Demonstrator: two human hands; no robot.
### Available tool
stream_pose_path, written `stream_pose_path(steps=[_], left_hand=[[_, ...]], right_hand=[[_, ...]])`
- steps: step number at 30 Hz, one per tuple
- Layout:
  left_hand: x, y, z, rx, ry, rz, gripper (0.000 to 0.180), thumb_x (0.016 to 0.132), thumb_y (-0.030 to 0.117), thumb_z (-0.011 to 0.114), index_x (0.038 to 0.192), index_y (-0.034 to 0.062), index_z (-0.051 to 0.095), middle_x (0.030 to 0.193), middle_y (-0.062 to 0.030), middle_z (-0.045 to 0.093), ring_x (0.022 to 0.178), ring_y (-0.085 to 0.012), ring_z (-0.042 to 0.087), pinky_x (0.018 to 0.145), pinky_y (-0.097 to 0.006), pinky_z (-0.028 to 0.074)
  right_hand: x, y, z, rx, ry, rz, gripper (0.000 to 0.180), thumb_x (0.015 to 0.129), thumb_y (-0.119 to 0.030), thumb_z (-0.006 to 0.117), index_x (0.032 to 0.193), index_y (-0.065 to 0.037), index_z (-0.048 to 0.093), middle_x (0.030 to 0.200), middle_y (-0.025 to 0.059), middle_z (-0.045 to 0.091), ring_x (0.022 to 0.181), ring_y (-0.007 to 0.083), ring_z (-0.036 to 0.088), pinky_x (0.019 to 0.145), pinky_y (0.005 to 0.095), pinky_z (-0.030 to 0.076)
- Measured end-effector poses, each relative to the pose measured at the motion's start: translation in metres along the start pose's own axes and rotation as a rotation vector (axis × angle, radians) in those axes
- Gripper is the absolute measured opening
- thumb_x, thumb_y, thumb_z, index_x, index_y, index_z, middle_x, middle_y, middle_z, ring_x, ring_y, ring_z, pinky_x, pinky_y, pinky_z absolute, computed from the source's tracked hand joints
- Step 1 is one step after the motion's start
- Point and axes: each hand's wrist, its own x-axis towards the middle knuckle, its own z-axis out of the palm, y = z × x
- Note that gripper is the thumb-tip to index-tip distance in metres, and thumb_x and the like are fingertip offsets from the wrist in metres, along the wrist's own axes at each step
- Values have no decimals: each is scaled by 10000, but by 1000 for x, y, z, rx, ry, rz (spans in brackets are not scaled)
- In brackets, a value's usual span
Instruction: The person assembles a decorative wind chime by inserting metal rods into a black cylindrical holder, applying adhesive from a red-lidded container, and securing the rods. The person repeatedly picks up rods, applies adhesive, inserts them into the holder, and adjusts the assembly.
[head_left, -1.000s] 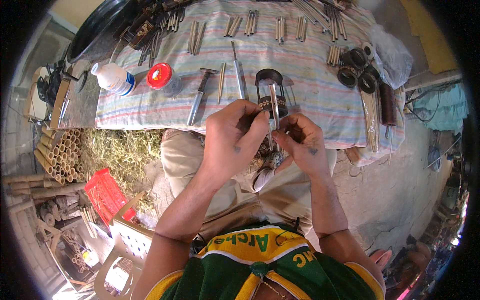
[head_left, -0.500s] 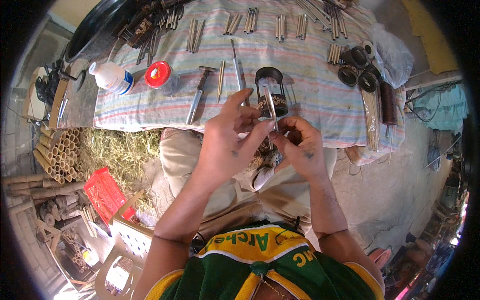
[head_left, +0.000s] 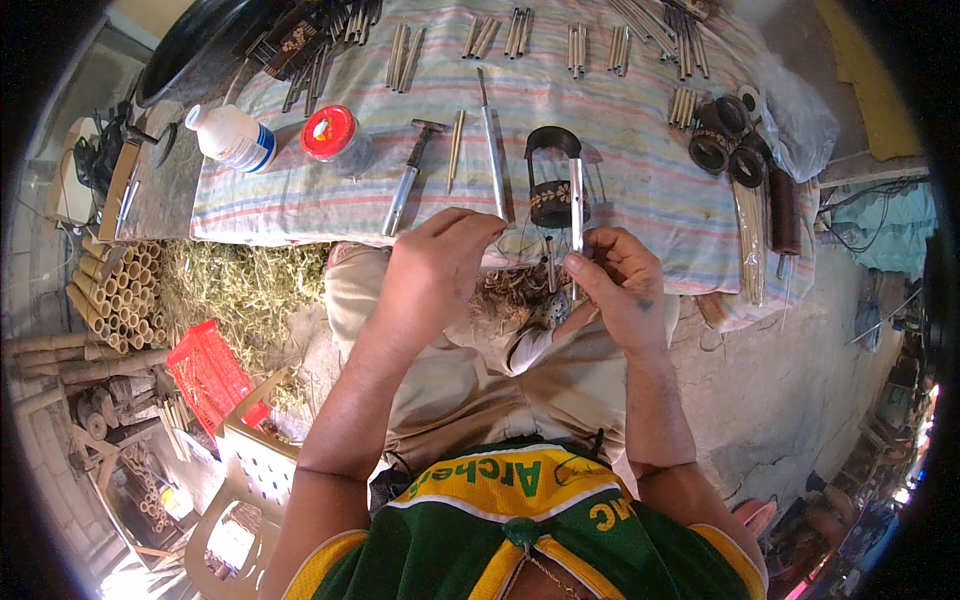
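Observation:
My right hand (head_left: 622, 285) pinches a shiny metal tube (head_left: 577, 205) between thumb and fingers, holding it upright at the table's front edge. Behind the tube stands a dark round-topped frame (head_left: 548, 203) with a flower-patterned band. A smaller dark tube (head_left: 550, 262) shows just below the frame, left of my right hand. My left hand (head_left: 440, 270) is raised with its fingers bent together; what they hold, if anything, is hidden. Just beyond its fingertips lies a long thin-tipped tool with a metal handle (head_left: 495, 160).
A hammer (head_left: 412, 175), two thin sticks (head_left: 455, 150), a red-lidded jar (head_left: 335, 140) and a white bottle (head_left: 232, 138) lie or stand to the left. Bundles of metal tubes (head_left: 403, 60) line the back. Dark rings (head_left: 710, 152) and a plastic bag (head_left: 800, 120) are at right.
My left hand has come away from the tube and moved left. The right hand keeps the tube, now slightly further right and more upright. The view has shifted a little.

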Motion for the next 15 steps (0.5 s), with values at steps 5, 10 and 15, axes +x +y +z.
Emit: stream_pose_path(steps=[5, 10, 15], left_hand=[[-3, -2, -3, -608, 181, -449, 178, 940, 6, 654, 1112, -41, 643, 886, -108, 695, 754, -200, 684, 667, -322, 559], [-4, 4, 1, -1336, 300, -785, 160, 960, 56, 647, 1112, 18, 617, 893, -71, 646, 696, -164, 612, 570, -263, 487], [-5, 11, 2, -1600, 298, -908, 138, 973, 67, 632, 1101, 39, 592, 924, -75, 637, 654, -119, 577, 506, -227, 465]], right_hand=[[-4, 3, 4, 25, -25, 50, 206, 889, -104, 755, 1039, -11, 648, 867, -14, 657, 736, 36, 569, 642, 201, 465], [1, 23, 26, 140, -224, 118, 179, 918, -108, 720, 1061, -35, 643, 888, -2, 662, 762, 31, 575, 628, 193, 465], [6, 45, 50, 343, -319, 166, 146, 934, -134, 706, 1032, -53, 633, 882, -15, 644, 745, 38, 560, 603, 200, 449]])
